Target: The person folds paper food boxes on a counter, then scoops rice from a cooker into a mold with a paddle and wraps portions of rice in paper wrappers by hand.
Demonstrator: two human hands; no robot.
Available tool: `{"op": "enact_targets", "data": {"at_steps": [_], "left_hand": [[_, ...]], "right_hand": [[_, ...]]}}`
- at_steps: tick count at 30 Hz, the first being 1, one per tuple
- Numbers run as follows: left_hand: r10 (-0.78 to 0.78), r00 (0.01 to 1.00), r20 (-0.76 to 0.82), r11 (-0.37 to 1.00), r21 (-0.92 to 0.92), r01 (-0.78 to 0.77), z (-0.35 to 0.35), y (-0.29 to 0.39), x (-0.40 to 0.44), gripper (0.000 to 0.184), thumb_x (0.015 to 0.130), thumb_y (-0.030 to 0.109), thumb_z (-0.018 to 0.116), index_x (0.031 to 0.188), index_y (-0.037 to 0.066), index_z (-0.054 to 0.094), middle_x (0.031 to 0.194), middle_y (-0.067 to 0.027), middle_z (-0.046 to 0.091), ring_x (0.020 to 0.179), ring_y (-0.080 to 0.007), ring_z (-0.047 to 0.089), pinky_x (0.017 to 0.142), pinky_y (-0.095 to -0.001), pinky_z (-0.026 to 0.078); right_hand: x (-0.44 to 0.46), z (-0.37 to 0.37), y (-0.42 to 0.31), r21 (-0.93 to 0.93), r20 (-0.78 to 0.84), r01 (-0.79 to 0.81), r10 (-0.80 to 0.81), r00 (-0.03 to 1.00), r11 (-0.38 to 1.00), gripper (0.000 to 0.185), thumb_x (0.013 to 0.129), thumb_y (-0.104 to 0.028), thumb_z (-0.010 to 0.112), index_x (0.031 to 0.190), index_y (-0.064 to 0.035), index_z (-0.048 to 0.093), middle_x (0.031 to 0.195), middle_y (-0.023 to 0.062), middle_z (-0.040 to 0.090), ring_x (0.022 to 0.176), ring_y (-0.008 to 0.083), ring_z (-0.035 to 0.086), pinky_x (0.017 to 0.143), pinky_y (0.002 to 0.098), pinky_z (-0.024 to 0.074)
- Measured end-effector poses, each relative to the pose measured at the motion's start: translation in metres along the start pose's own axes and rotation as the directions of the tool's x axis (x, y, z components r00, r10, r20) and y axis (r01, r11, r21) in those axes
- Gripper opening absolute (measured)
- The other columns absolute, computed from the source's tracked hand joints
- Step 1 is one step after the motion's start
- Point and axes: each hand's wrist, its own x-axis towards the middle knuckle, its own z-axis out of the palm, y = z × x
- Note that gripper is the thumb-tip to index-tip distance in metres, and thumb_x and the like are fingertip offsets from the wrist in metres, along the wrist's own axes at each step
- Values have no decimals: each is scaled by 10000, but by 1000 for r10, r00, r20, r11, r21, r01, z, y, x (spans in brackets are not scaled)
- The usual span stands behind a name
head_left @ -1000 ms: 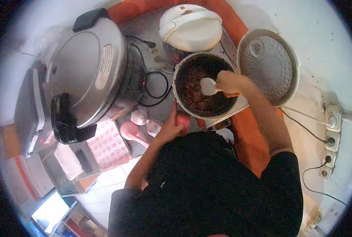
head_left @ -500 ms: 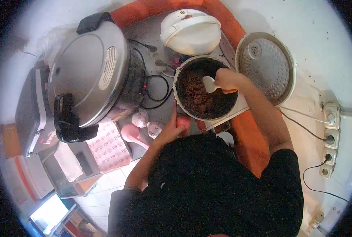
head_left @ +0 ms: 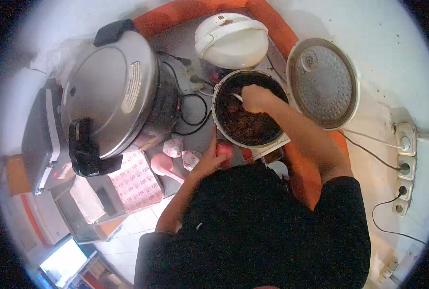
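My right hand (head_left: 259, 98) is closed on a white rice paddle (head_left: 237, 97), tilted inside the dark inner pot of a white-rimmed rice cooker (head_left: 216, 123). Brown, grainy food, like dark rice (head_left: 243, 123), covers the pot's bottom. Much of the paddle is hidden by my fingers. Against the cooker's near left side lies my left hand (head_left: 211, 157), thumb and forefinger spread apart, beside a pinkish-red surface (head_left: 224, 151). Left of that hand are a pink scoop (head_left: 162, 165) and two paper-wrapped bundles (head_left: 173, 147) with red print.
A large steel rice cooker (head_left: 109, 91) with black handles stands at left. The small cooker's raised lid (head_left: 323, 84) is at right, a white lidded container (head_left: 231, 41) behind. Printed paper sheets (head_left: 135, 183) lie at lower left. Cords run to wall sockets (head_left: 405, 166).
My right hand has shifted left with the rice paddle, which now points toward the pot's far left part. My left hand stays against the cooker. The view has shifted slightly.
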Motion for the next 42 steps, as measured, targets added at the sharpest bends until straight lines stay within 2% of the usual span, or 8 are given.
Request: {"op": "enact_targets", "data": {"at_steps": [6, 8, 13, 22, 26, 31, 34, 42], "left_hand": [[301, 948, -100, 933, 235, -271, -5, -21, 8, 1047, 757, 60, 626, 1555, 154, -46, 1405, -164, 423, 1089, -238, 544, 973, -340, 441], [179, 980, -89, 977, 135, -167, -5, -11, -1, 1023, 755, 61, 630, 1557, 145, 1, 1436, -151, 396, 1106, -238, 539, 985, -340, 433], [63, 989, -130, 993, -95, -76, -21, -5, -4, 952, 761, 124, 657, 1551, 98, 126, 1475, -125, 369, 1152, -228, 527, 1013, -330, 413], [255, 959, -125, 935, -223, -278, -28, 20, -2, 839, 777, 228, 653, 1503, 40, 277, 1492, -117, 366, 1296, -208, 444, 1094, -333, 331], [50, 989, -140, 976, -201, -78, -29, 25, -6, 802, 771, 180, 633, 1487, 28, 304, 1500, -126, 360, 1330, -223, 412, 1110, -339, 309], [213, 967, -137, 946, -220, -240, -31, 11, 2, 782, 759, 137, 606, 1479, 28, 319, 1504, -128, 356, 1353, -228, 381, 1128, -341, 279], [2, 994, -110, 974, -225, -27, -29, 27, -3, 802, 747, 138, 607, 1482, 19, 308, 1498, -139, 359, 1359, -219, 366, 1136, -345, 257], [413, 751, -516, 899, 99, -426, -24, 60, -15, 582, 788, 179, 632, 1269, 15, 349, 1254, -135, 420, 1209, -259, 441, 1074, -354, 326]], "right_hand": [[-43, -46, 17, 105, 56, 46, -52, 997, 993, 225, 823, -152, 601, 919, 22, 705, 922, 227, 694, 856, 357, 695, 734, 461, 545], [-42, -34, 43, 227, 75, 28, -46, 996, 973, 231, 819, -180, 635, 901, 26, 700, 865, 210, 700, 801, 356, 697, 697, 442, 542], [-33, 7, 67, -141, -109, -18, 3, 994, 990, 244, 833, -153, 598, 904, 64, 684, 879, 257, 682, 868, 395, 681, 749, 472, 540], [14, 95, 52, 205, -295, -21, 82, 952, 978, 254, 876, -225, 615, 897, 13, 701, 887, 259, 667, 873, 425, 657, 756, 487, 527], [23, 100, 44, 335, -330, 30, 88, 940, 942, 232, 871, -212, 610, 884, -2, 707, 882, 265, 660, 872, 436, 646, 746, 481, 526], [33, 108, 55, 485, -377, 156, 44, 925, 861, 257, 853, -222, 620, 826, 18, 707, 660, 169, 659, 618, 281, 667, 636, 389, 518], [19, 102, 54, 594, -383, 215, 37, 923, 775, 276, 848, -230, 605, 816, 24, 710, 602, 104, 647, 551, 174, 628, 595, 342, 500], [-22, 83, 71, 617, -438, 197, 124, 890, 762, 299, 852, -229, 569, 871, 34, 709, 621, 91, 666, 562, 166, 634, 598, 314, 496]]}}
